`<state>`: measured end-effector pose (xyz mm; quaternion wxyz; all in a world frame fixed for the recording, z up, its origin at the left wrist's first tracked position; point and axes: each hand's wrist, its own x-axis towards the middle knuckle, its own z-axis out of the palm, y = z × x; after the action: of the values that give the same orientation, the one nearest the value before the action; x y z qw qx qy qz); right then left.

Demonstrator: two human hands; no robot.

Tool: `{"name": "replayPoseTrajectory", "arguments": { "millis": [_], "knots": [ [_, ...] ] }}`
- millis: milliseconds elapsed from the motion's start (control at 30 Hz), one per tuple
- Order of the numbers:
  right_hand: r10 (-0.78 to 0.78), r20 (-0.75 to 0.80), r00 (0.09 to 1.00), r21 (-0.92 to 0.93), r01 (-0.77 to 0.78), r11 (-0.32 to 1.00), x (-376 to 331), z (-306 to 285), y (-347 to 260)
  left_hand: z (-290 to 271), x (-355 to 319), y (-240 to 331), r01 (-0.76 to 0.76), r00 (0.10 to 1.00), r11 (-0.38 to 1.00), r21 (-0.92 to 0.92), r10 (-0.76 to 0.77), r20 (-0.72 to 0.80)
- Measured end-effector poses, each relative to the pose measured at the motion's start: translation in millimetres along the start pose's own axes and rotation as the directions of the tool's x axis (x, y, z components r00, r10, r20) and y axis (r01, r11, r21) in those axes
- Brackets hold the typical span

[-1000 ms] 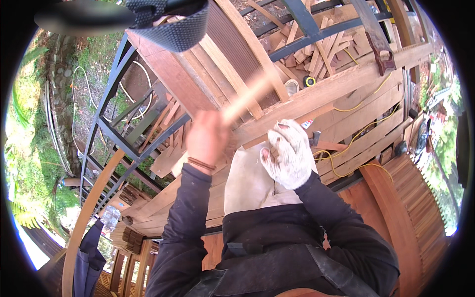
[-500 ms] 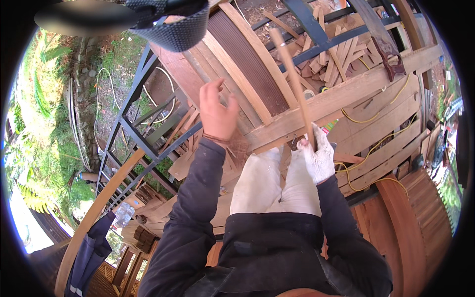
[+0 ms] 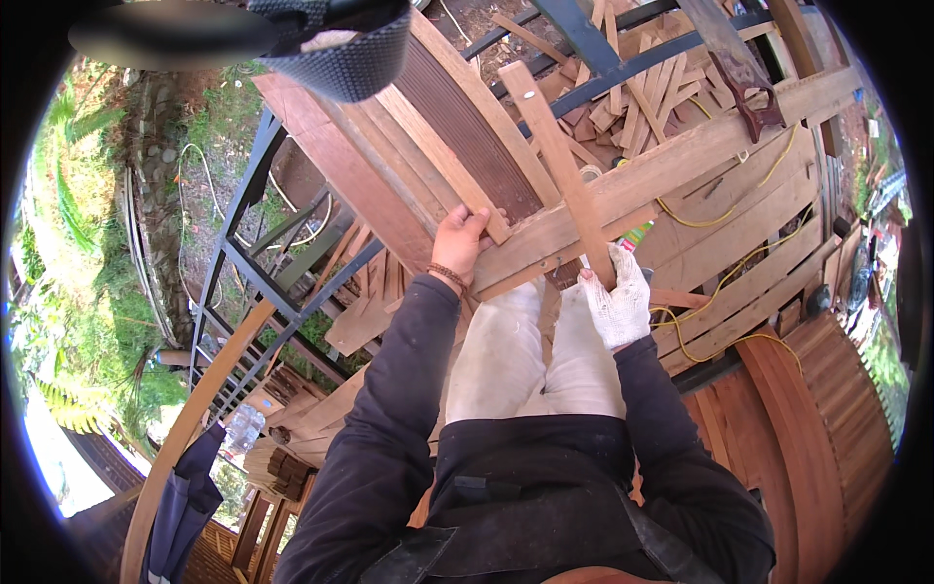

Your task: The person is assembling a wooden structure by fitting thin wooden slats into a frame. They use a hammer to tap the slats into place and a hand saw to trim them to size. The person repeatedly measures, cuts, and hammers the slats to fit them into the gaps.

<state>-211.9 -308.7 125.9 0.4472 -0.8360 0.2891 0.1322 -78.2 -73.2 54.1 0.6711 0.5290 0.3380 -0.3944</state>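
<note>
My left hand (image 3: pixel 461 237), bare with a beaded bracelet at the wrist, grips the near end of a long light-brown wooden strip (image 3: pixel 443 156). That strip lies beside other boards and a dark grooved board (image 3: pixel 477 117). In a white work glove, my right hand (image 3: pixel 620 292) is closed on the lower end of a short wooden slat (image 3: pixel 559 161). The slat points up and away, crossing over a long wooden beam (image 3: pixel 671 156). Some of the gloved fingers are hidden behind the slat.
A handsaw (image 3: pixel 744 92) rests over the beam at the upper right. Past the dark metal frame (image 3: pixel 608 73) lies a pile of wood offcuts (image 3: pixel 642 92). A yellow cord (image 3: pixel 725 311) winds over planks on the right. A clear plastic bottle (image 3: pixel 243 428) is at the left.
My left hand has come down and right from the air and closed on the wooden strip. The slat in my right hand has turned to show its broad face, its far end shifting left.
</note>
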Motion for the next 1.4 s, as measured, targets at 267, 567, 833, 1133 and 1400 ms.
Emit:
{"name": "replayPoseTrajectory", "arguments": {
  "millis": [267,567,833,1133,1400],
  "knots": [
    [-0.26,0.146,0.955,-0.063,0.271,0.961,44,44,-43,21,5,-30,-0.259,0.956,0.966,0.019,0.259,-0.14],
    [-0.066,0.024,0.998,-0.044,0.067,0.997,12,3,-5,8,5,-30,-0.218,0.973,0.976,0.003,0.218,-0.079],
    [-0.229,0.151,0.962,-0.219,0.259,0.941,-40,-88,52,-5,2,-6,-0.132,0.981,0.953,0.271,0.165,-0.103],
    [0.297,-0.417,0.859,0.152,-0.257,0.954,-60,-106,194,3,-13,-6,-0.169,0.803,0.437,0.883,0.581,-0.134],
    [0.425,-0.173,0.889,-0.033,-0.436,0.899,2,-22,328,-12,-3,-22,-0.172,0.463,-0.356,0.919,0.794,0.394]
  ]
}}
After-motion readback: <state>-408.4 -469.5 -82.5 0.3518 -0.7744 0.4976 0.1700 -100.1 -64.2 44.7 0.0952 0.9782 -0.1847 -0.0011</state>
